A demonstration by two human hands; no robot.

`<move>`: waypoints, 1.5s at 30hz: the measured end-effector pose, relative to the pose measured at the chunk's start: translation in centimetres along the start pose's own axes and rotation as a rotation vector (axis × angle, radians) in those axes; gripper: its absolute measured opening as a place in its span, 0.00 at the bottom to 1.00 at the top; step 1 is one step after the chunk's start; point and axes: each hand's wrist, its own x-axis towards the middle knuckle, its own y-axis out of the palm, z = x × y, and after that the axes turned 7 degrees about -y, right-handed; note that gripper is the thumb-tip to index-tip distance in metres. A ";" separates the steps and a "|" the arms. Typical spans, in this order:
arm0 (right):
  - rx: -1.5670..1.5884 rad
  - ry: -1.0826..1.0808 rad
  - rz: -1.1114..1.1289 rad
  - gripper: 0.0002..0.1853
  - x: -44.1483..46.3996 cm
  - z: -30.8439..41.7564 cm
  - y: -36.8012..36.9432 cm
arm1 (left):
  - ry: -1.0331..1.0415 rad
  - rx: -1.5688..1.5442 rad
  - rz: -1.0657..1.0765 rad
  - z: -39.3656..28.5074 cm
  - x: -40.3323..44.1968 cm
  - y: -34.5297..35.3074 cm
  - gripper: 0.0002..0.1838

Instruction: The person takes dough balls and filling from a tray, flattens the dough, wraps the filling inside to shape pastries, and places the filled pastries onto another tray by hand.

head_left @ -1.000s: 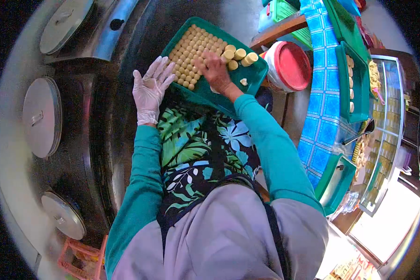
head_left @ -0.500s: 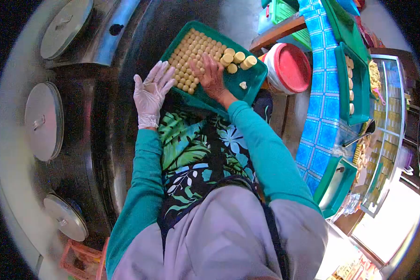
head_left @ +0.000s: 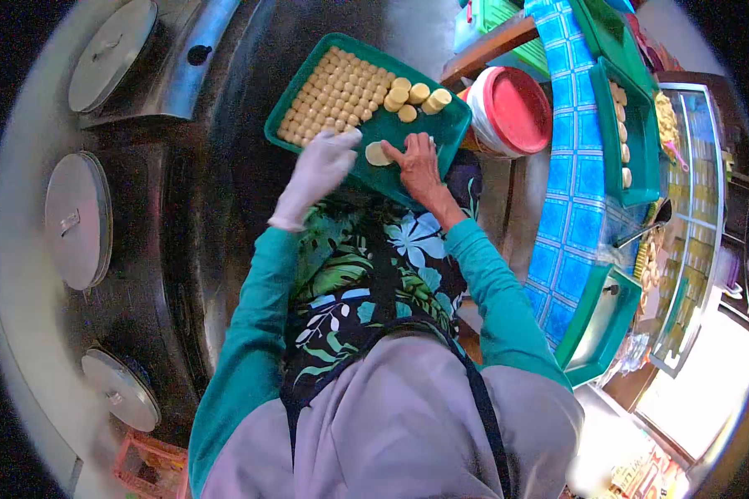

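Observation:
The green tray point(head_left: 366, 179) lies in front of me, with rows of small round dough balls point(head_left: 333, 87) filling its far left part. A pale flat dough disc point(head_left: 379, 154) rests on bare tray near the middle. My right hand point(head_left: 422, 173), bare, has its thumb at the disc's right edge, while its other fingers stretch forward over the tray, apart from the thumb. My left hand point(head_left: 319, 170), in a thin clear glove, is at the tray's near left edge beside the dough balls. Its fingers are bent together; what they hold, if anything, is hidden. Several stacked dough discs point(head_left: 399, 91) stand at the tray's far right.
A white bucket with a red lid point(head_left: 516, 111) stands right of the tray. Farther right, a table with a blue checked cloth point(head_left: 562, 208) carries green trays point(head_left: 641, 166), one holding dough rounds. Large pots with metal lids point(head_left: 76, 220) line the left side.
My right hand has moved from the dough balls to the right, beside a flat disc now showing. My left hand, spread before, has moved right and down over the tray with fingers bent.

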 end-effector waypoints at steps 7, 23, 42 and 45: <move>-0.169 0.013 0.102 0.25 -1.0 0.2 -0.4 | 0.169 0.855 -0.029 0.5 1.9 7.3 0.38; -0.235 0.036 0.219 0.29 -3.6 2.3 -1.4 | 0.171 0.876 -0.043 -0.6 -0.7 8.0 0.32; -0.133 0.067 0.141 0.25 -0.1 1.5 0.1 | 0.239 0.551 -0.278 1.0 -0.7 6.4 0.20; -0.095 0.088 0.166 0.24 -0.3 1.5 -0.1 | 0.201 0.423 -0.379 2.2 -1.9 6.6 0.15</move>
